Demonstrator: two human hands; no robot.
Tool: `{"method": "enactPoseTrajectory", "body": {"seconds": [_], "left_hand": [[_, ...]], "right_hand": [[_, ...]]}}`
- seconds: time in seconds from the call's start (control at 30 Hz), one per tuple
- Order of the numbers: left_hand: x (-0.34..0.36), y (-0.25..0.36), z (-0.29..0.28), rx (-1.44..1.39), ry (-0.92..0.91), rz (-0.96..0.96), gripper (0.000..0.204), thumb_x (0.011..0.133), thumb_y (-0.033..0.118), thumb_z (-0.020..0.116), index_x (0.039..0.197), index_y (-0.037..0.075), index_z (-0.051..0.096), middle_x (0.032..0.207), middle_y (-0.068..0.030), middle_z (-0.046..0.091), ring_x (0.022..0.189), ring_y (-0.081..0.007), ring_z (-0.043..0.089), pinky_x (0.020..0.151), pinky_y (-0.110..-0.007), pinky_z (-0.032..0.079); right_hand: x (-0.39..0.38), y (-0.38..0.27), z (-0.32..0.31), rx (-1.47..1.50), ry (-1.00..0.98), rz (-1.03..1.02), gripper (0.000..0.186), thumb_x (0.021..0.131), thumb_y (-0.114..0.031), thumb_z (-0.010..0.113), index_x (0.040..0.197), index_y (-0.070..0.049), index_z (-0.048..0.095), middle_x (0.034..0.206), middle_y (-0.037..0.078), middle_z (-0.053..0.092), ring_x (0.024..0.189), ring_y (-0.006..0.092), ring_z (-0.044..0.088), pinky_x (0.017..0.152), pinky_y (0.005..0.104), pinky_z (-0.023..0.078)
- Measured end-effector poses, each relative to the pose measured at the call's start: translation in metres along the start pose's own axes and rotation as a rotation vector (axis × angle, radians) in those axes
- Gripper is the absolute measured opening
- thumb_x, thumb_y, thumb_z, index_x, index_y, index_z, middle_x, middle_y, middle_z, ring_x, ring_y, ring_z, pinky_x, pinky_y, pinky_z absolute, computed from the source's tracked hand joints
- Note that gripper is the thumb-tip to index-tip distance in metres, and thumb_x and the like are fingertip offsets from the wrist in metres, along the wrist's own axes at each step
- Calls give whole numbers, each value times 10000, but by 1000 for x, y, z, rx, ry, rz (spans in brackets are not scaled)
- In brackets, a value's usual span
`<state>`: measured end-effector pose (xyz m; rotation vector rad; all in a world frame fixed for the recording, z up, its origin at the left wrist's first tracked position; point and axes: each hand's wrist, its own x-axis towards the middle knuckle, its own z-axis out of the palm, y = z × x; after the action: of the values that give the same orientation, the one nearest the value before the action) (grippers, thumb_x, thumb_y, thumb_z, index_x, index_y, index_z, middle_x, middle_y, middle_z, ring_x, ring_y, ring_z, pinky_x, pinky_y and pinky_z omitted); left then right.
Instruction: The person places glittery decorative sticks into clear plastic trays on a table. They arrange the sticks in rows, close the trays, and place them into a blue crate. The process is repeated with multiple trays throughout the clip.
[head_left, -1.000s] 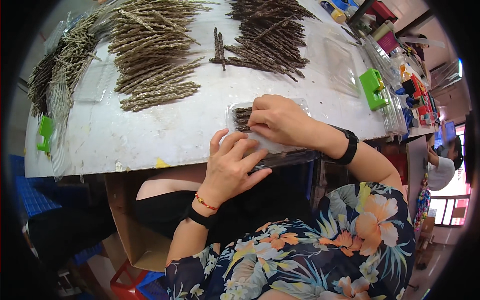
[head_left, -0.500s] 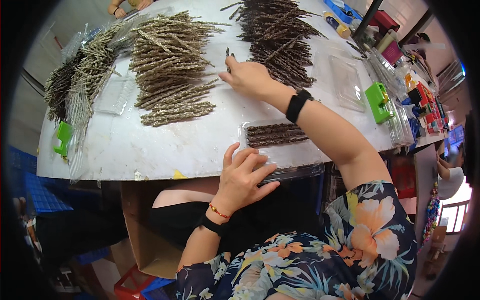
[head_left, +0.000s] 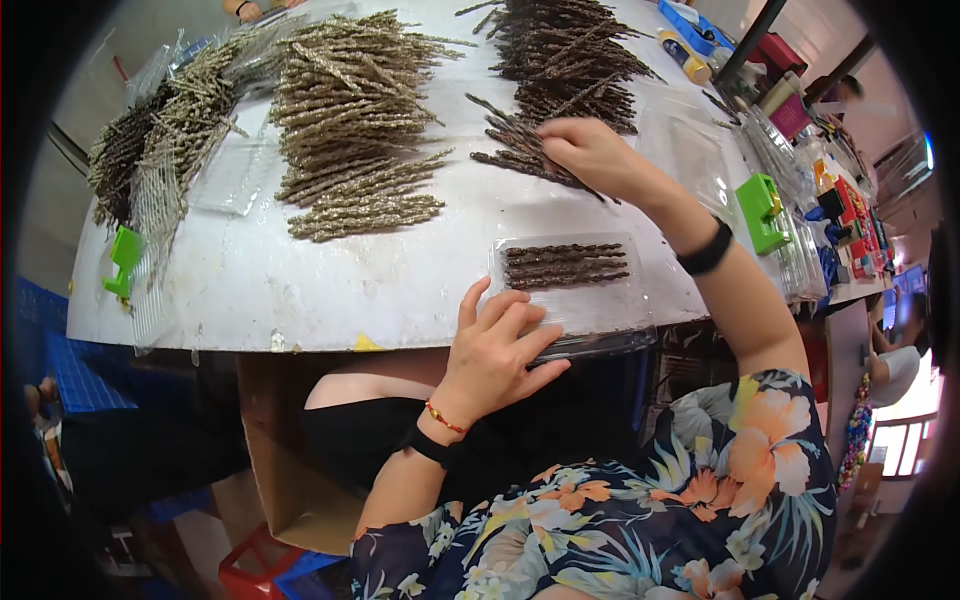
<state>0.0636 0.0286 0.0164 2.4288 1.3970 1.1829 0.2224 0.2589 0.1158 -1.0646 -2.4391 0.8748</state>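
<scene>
The white table (head_left: 300,280) bends toward the rim. My right hand (head_left: 590,155) pinches dark twisted sticks (head_left: 520,150) from the far pile; fingertips partly hidden. My left hand (head_left: 495,345) lies flat, fingers spread, on the clear tray (head_left: 600,310) at the near edge.

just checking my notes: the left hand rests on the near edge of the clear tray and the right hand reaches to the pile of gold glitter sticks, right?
Not quite. The head view shows the right hand at the dark brown sticks, not the gold ones. The left hand does rest on the near edge of the clear tray.
</scene>
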Motion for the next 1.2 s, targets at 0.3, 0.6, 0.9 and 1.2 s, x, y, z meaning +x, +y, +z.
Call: {"method": "enactPoseTrajectory", "body": {"seconds": [0.3, 0.6, 0.9, 1.2], "left_hand": [[8, 3, 2, -12, -13, 1, 343, 680, 371, 879, 971, 225, 770, 1035, 21, 647, 1152, -233, 598, 1176, -550, 306], [7, 3, 0, -1, -25, -8, 357, 672, 361, 884, 981, 217, 780, 1046, 15, 647, 1157, -240, 598, 1185, -554, 297], [8, 3, 2, -11, -25, 7, 353, 715, 367, 872, 1008, 199, 768, 1043, -1, 649, 1168, -235, 591, 1197, -559, 284], [3, 2, 2, 2, -18, -9, 329, 724, 374, 863, 992, 203, 775, 1067, 11, 651, 1251, -246, 565, 1216, -637, 184]], "right_hand": [[-75, 44, 12, -562, 321, -366, 277, 923, -69, 640, 1194, -58, 702, 900, 163, 698, 779, 381, 641, 704, 459, 504], [-109, -51, -32, 1134, -1, 182, 342, 1050, -188, 614, 1311, 28, 571, 1015, 134, 751, 1017, 165, 730, 870, 313, 610], [-127, -34, -9, 103, 273, -61, 151, 933, -133, 754, 948, 13, 719, 830, 60, 677, 714, 145, 599, 632, 310, 470], [-122, -16, 15, -147, 158, -287, 166, 874, -88, 775, 1019, -23, 728, 843, 94, 643, 760, 255, 632, 663, 366, 502]]}}
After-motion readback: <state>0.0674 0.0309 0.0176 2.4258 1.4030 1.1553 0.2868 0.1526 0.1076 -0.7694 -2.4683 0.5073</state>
